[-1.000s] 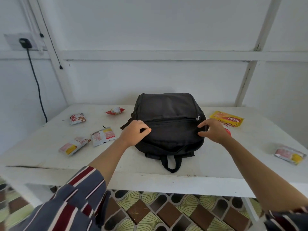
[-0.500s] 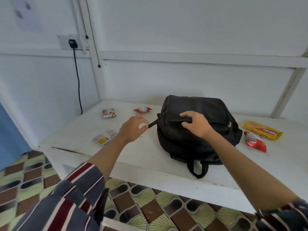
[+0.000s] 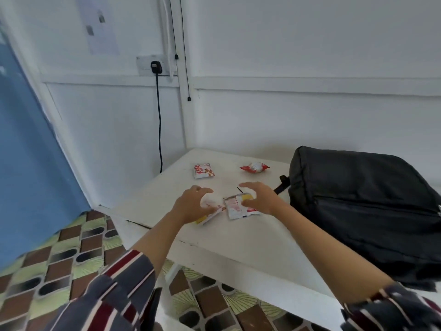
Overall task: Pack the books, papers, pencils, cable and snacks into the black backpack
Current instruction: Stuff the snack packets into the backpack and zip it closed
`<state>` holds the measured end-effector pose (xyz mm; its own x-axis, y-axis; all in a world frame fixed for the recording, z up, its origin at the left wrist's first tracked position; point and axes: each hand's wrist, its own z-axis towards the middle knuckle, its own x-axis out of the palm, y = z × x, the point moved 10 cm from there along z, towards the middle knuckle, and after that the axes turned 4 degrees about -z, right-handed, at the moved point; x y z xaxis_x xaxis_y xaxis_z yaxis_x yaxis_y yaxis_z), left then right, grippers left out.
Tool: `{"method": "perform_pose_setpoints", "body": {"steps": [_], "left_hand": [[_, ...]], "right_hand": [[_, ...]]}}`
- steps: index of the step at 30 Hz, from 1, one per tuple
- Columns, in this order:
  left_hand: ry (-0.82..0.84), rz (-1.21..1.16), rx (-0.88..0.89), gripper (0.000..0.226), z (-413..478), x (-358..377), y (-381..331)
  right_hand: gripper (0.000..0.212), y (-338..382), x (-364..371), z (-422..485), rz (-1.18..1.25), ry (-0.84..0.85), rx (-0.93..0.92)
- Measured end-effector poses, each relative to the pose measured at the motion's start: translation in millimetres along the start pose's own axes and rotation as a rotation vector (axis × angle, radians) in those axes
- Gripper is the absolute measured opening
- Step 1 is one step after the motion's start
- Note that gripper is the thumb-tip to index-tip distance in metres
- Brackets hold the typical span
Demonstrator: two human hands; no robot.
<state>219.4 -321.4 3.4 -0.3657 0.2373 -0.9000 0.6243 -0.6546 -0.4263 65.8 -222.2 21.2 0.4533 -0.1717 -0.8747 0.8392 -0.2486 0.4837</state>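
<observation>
White-painted wood makes up the table, and from the head camera, the only view, both of the person's hands are out over its left part. The left hand hovers with its fingers spread and loosely arched over a white, red and yellow snack packet; whether the palm already touches the wrapper I cannot tell, but the fingers are not closed round anything. The right hand is likewise spread, thumb and fingers apart, above a second flat packet of the same colours, gripping nothing. The two packets lie just beside each other, near the middle of the picture.

At about 12 o'clock from the hands, farther back on the table, sits a red-and-white pouch, and at about 1 o'clock a small red and white wrapped sweet. The black backpack lies on its side at 3 o'clock from the hands, with a strap end poking out toward them and a zip line running along its near face.

At 11 o'clock, on the wall, a black plug sits in a socket, its cord hanging down behind the table. Striped sleeves cover both upper arms, over a patterned tile floor.
</observation>
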Motion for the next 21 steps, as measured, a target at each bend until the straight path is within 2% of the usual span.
{"method": "perform_pose_setpoints", "body": {"steps": [3, 6, 11, 21], "left_hand": [[0.107, -0.021, -0.034, 0.079, 6.2, 16.5, 20.3], [0.205, -0.03, -0.014, 0.088, 12.0, 31.1, 25.4], [0.26, -0.029, 0.055, 0.081, 21.8, 41.8, 23.8], [0.2, -0.089, 0.116, 0.073, 36.9, 38.9, 22.6]], "right_hand": [[0.059, -6.4, 24.1, 16.2, -0.048, 0.031, 0.059], [0.067, -12.1, 39.1, 23.0, -0.069, 0.054, 0.095], [0.07, -14.4, 51.6, 25.9, -0.072, 0.098, 0.099], [0.047, -9.3, 49.3, 28.4, -0.132, -0.004, 0.091]]}}
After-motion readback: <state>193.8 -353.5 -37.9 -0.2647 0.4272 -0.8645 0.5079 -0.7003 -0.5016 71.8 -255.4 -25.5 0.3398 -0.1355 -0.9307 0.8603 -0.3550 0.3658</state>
